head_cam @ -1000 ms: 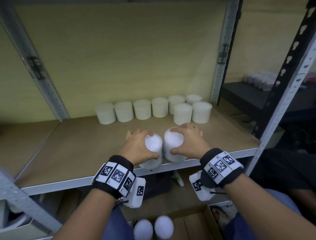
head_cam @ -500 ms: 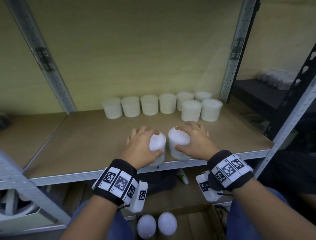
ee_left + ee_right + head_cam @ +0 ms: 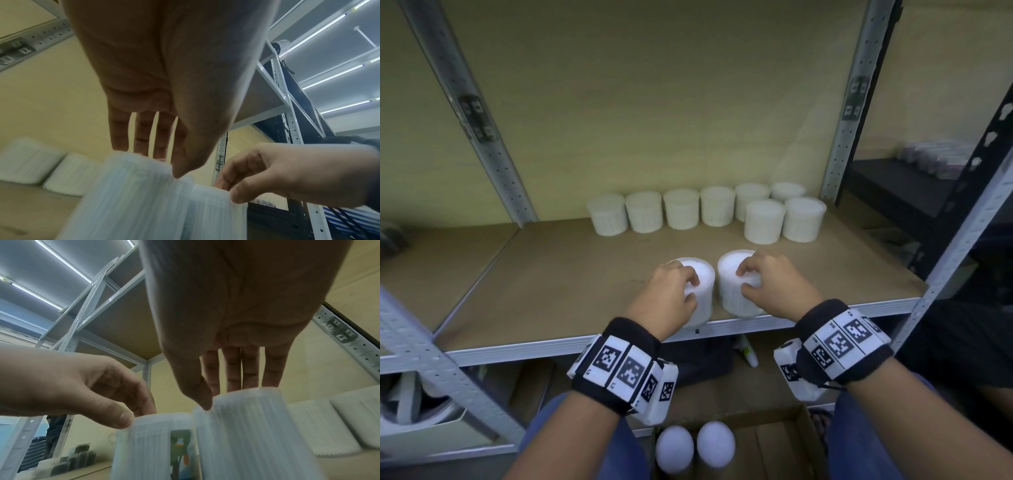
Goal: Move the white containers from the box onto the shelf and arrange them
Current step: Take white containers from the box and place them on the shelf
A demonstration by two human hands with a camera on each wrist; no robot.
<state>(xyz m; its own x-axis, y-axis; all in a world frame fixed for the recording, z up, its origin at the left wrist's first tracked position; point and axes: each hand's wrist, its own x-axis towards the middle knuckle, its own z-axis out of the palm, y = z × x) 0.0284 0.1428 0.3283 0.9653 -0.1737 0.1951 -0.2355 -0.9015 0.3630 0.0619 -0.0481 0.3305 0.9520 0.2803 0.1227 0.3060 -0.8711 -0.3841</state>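
Observation:
Two white ribbed containers stand upright, side by side, near the front edge of the wooden shelf (image 3: 568,291). My left hand (image 3: 690,289) holds the left container (image 3: 703,274) from above, fingers over the lid and thumb on the near rim. My right hand (image 3: 744,282) holds the right container (image 3: 729,274) the same way. In the wrist views each thumb tip touches a near rim, on the left container (image 3: 133,194) and the right container (image 3: 257,434). Two more containers (image 3: 674,448) lie in the cardboard box (image 3: 774,442) below.
Several white containers (image 3: 681,209) line the back of the shelf, with two more (image 3: 763,221) in front at the right end. Metal posts (image 3: 852,102) frame the bay. Bare shelf board lies between the row and my hands.
Both hands have shifted from the containers' sides to their tops. The two containers now stand upright a little further in from the front edge.

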